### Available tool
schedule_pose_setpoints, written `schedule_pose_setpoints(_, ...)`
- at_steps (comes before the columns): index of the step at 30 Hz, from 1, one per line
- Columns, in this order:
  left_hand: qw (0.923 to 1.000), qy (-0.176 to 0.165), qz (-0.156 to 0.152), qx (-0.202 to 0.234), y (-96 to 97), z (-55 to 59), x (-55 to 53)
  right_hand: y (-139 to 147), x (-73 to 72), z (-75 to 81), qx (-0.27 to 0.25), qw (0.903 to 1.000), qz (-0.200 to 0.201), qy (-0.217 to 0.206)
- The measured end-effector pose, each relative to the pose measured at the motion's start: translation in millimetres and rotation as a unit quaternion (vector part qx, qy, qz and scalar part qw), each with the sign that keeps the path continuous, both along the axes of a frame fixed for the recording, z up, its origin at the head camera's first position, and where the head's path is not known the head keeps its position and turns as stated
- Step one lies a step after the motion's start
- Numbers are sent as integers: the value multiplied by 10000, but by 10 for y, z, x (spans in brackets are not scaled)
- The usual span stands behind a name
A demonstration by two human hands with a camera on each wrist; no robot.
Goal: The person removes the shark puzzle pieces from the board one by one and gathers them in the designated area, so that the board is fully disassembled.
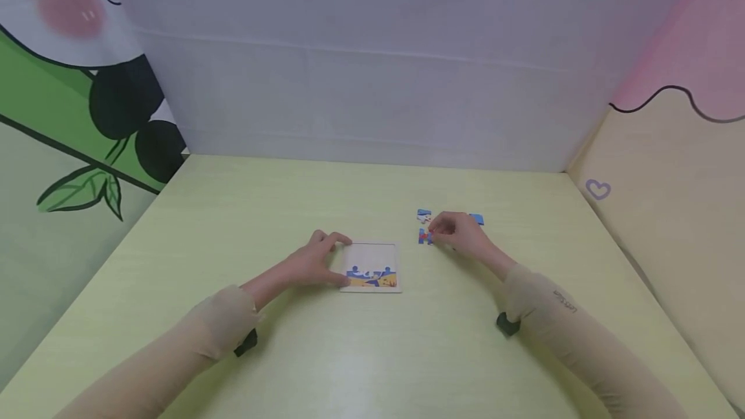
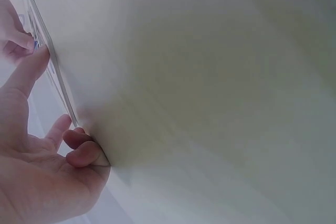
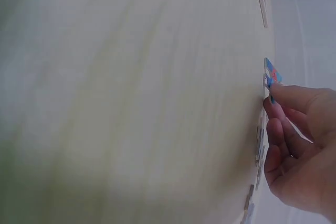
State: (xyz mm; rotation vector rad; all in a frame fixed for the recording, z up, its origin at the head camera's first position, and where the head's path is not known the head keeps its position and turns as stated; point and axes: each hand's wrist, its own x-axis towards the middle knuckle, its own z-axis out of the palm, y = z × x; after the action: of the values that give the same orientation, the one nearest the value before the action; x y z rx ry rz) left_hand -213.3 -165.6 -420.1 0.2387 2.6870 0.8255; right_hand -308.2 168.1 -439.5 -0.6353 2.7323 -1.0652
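A square puzzle frame (image 1: 370, 290) lies on the table, its lower part filled with blue, white and yellow jigsaw pieces (image 1: 372, 279). My left hand (image 1: 314, 262) holds it by the left side, thumb at the near corner and index finger at the far one. In the left wrist view the thumb (image 2: 37, 66) presses the rim. To the right of the frame, my right hand (image 1: 462, 235) pinches a blue and red jigsaw piece (image 3: 274, 73) between thumb and index finger, tilted up in the right wrist view. That hand partly covers the loose pieces.
A blue and white loose piece (image 1: 423, 215) lies just beyond the right fingertips. Another blue piece (image 1: 477, 218) shows behind the right hand. The pale yellow table (image 1: 372, 354) meets a grey cloth wall (image 1: 372, 96) at the back, with printed panels on both sides.
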Motion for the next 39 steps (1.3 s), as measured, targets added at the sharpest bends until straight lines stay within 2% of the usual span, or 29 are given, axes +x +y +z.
schedule_pose_setpoints(9, 10000, -13, 45, -14, 4, -13, -4, -9, 9, 21, 297, 9995, -34, -54)
schedule_pose_setpoints(16, 9999, 61, -43, 69, -15, -14, 1, 15, 14, 6, 399, 9992, -22, 5)
schedule_pose_setpoints(30, 9999, 15, -25, 130, -13, -10, 1, -30, 58, 51, 226, 9997, -83, -43)
schedule_pose_setpoints(34, 9999, 49, -43, 113, -11, -13, -2, -126, 114, 52, 143, 9997, 179, -36)
schedule_pose_setpoints(39, 9999, 70, -61, 99, -16, -19, -4, -313, 281, 67, 91, 9973, 727, -92)
